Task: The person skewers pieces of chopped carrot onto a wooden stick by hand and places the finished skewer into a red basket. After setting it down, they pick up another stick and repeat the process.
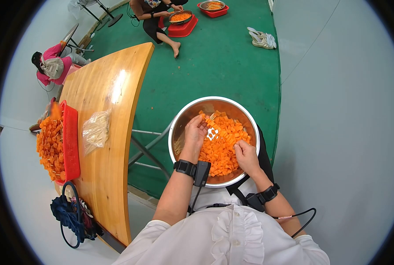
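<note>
A steel bowl (pixel 176 155) rests on my lap, partly filled with cut orange carrot pieces (pixel 223 163). Over its left side, my left hand (pixel 196 133) has curled fingers at the upper end of a carrot skewer (pixel 221 129), a row of pieces that slants across the bowl. My right hand (pixel 247 157) pinches the lower right end of that row. The stick itself is mostly hidden by carrot and fingers. Some pale thin sticks lie against the bowl's left inner wall.
To the left is a wooden table (pixel 108 176) with a bag of sticks (pixel 96 129) and a red basket (pixel 71 141) heaped with carrot skewers. A blue bag (pixel 69 216) hangs near its edge. Two people work farther off; shoes (pixel 262 39) sit on the green floor (pixel 214 66).
</note>
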Motion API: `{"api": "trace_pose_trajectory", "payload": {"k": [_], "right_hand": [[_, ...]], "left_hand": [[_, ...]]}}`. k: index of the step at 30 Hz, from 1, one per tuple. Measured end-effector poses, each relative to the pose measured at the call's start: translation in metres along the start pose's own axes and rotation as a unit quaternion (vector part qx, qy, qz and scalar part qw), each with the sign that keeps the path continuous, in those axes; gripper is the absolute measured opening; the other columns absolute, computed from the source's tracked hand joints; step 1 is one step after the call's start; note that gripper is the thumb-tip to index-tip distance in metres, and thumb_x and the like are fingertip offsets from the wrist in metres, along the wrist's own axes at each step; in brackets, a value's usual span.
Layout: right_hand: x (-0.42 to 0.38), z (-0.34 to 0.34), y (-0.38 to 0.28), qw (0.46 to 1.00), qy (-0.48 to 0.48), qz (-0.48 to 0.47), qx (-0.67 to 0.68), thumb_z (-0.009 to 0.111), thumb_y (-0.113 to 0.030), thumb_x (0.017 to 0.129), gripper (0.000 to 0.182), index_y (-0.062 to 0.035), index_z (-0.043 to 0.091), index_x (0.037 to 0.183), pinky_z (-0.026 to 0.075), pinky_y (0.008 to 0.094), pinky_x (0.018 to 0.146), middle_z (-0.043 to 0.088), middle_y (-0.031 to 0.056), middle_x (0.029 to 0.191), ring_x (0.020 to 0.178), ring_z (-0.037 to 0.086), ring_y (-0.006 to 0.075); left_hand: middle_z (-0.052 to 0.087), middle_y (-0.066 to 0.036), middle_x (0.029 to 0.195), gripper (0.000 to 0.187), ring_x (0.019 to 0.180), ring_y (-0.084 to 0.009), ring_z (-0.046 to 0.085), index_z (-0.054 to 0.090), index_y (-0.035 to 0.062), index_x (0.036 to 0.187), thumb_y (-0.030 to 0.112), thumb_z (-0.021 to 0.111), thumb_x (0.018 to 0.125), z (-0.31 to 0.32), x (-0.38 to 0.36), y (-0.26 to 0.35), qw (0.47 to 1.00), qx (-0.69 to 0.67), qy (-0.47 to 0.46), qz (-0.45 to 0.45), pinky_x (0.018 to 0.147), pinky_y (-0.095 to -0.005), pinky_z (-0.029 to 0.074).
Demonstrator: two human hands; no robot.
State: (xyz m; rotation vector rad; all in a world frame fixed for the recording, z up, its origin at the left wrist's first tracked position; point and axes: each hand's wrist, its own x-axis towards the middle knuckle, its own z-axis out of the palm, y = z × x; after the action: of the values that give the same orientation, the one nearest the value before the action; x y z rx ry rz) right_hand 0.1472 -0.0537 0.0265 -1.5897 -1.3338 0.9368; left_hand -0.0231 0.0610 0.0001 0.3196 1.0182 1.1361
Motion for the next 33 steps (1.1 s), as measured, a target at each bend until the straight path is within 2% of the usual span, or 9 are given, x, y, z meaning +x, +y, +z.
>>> {"api": "trace_pose_trajectory", "payload": {"k": [1, 7, 10, 14, 17, 23, 29, 33], "right_hand": [[0.0001, -0.0010, -0.0006, 1.000, -0.006, 0.003, -0.004, 0.052, -0.013, 0.085, 0.017, 0.0012, 0.053, 0.076, 0.044, 0.0376, 0.052, 0.055, 0.0195, 0.063, 0.058, 0.057, 0.0331], [0.0005, -0.0008, 0.0011, 1.000, -0.010, 0.008, 0.004, 0.052, -0.012, 0.084, 0.017, 0.0016, 0.053, 0.074, 0.043, 0.0366, 0.051, 0.055, 0.0190, 0.062, 0.057, 0.057, 0.0321], [0.0000, 0.0013, 0.0041, 1.000, 0.000, -0.004, 0.028, 0.051, -0.009, 0.086, 0.018, 0.0030, 0.050, 0.073, 0.037, 0.0275, 0.048, 0.047, 0.0065, 0.054, 0.052, 0.043, 0.0093], [0.0006, 0.0004, 0.0045, 0.999, -0.007, 0.002, 0.037, 0.050, -0.009, 0.086, 0.018, 0.0029, 0.050, 0.072, 0.037, 0.0272, 0.048, 0.046, 0.0047, 0.054, 0.052, 0.042, 0.0085], [0.0008, -0.0008, 0.0039, 0.999, -0.014, 0.008, 0.037, 0.050, -0.009, 0.086, 0.018, 0.0026, 0.050, 0.072, 0.036, 0.0271, 0.048, 0.046, 0.0041, 0.054, 0.052, 0.041, 0.0083], [-0.0001, -0.0020, 0.0031, 0.999, -0.016, 0.014, 0.036, 0.050, -0.009, 0.086, 0.018, 0.0024, 0.050, 0.072, 0.036, 0.0274, 0.048, 0.046, 0.0043, 0.055, 0.052, 0.041, 0.0088], [-0.0008, -0.0017, 0.0060, 0.999, -0.014, 0.015, 0.049, 0.050, -0.009, 0.086, 0.018, 0.0025, 0.050, 0.072, 0.037, 0.0272, 0.049, 0.046, 0.0042, 0.055, 0.053, 0.042, 0.0087], [0.0013, -0.0041, 0.0055, 0.995, -0.029, 0.039, 0.087, 0.050, -0.009, 0.086, 0.018, 0.0025, 0.049, 0.072, 0.038, 0.0280, 0.050, 0.046, 0.0063, 0.055, 0.053, 0.044, 0.0104]], "left_hand": [[0.061, -0.009, 0.091, 0.018, 0.084, -0.0180, 0.058, 0.057, 0.0024, 0.101, 0.014, 0.054, 0.087, 0.0010, -0.0006, 0.0012, 1.000, 0.000, 0.002, -0.002, 0.073, -0.0311, 0.048], [0.061, -0.008, 0.087, 0.017, 0.082, -0.0170, 0.058, 0.059, 0.0032, 0.098, 0.013, 0.056, 0.085, 0.0005, -0.0026, 0.0026, 1.000, 0.012, 0.003, 0.004, 0.072, -0.0311, 0.047], [0.061, -0.008, 0.087, 0.016, 0.082, -0.0168, 0.057, 0.060, 0.0033, 0.096, 0.013, 0.057, 0.084, -0.0005, -0.0029, 0.0024, 1.000, 0.013, 0.000, 0.002, 0.072, -0.0310, 0.047], [0.061, -0.008, 0.084, 0.015, 0.077, -0.0173, 0.058, 0.059, -0.0002, 0.094, 0.011, 0.056, 0.085, 0.0025, -0.0046, 0.0054, 1.000, 0.006, 0.005, -0.006, 0.071, -0.0304, 0.049], [0.060, -0.008, 0.084, 0.014, 0.078, -0.0172, 0.058, 0.060, 0.0007, 0.094, 0.011, 0.056, 0.085, 0.0022, -0.0048, 0.0054, 1.000, 0.019, 0.000, -0.011, 0.071, -0.0314, 0.049], [0.062, -0.008, 0.091, 0.016, 0.086, -0.0177, 0.059, 0.059, 0.0042, 0.097, 0.014, 0.057, 0.085, 0.0009, -0.0054, 0.0027, 0.999, 0.039, -0.014, -0.034, 0.073, -0.0370, 0.050], [0.063, -0.010, 0.101, 0.018, 0.098, -0.0203, 0.058, 0.058, 0.0060, 0.099, 0.017, 0.054, 0.086, 0.0026, -0.0087, 0.0043, 0.997, 0.038, -0.037, -0.059, 0.080, -0.0483, 0.048], [0.063, -0.010, 0.099, 0.018, 0.099, -0.0214, 0.058, 0.058, 0.0061, 0.099, 0.017, 0.055, 0.086, 0.0021, -0.0077, 0.0048, 0.997, 0.034, -0.042, -0.063, 0.080, -0.0518, 0.047]]}}
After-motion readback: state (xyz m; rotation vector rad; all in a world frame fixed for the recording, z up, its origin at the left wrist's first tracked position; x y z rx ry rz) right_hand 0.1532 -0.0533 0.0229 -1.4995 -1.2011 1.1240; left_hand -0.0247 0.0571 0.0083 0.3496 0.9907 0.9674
